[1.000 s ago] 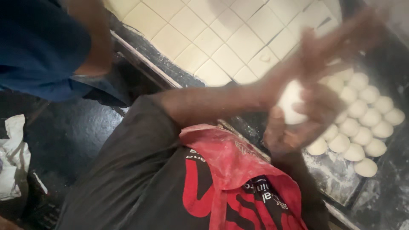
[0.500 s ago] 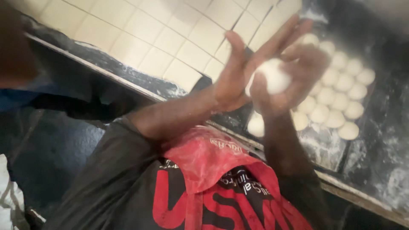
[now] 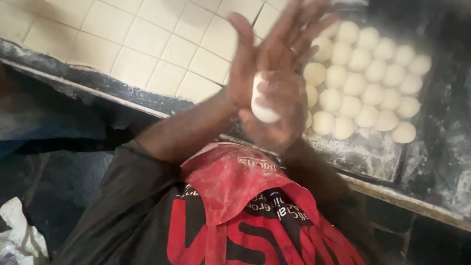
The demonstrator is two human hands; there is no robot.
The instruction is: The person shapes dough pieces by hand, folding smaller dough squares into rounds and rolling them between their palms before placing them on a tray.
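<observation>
Head view: both palms press a white dough ball [image 3: 262, 100] between them, left hand [image 3: 260, 54] above, right hand [image 3: 279, 115] below, rolling it round. Next, I judge, it needs setting beside the finished balls [image 3: 365, 81] on the floured counter [image 3: 363, 157].

Food-preparation area, most likely a bakery or working kitchen. Evidence: rows of round white dough balls [image 3: 365, 81] laid close together on a dark, flour-dusted worktop [image 3: 441, 162]; a floor of pale square tiles [image 3: 147, 44] beside the counter edge; a red cloth [image 3: 235, 184] tucked apron-like over the worker's dark shirt. Surfaces are worn, stained and whitened with flour.
</observation>
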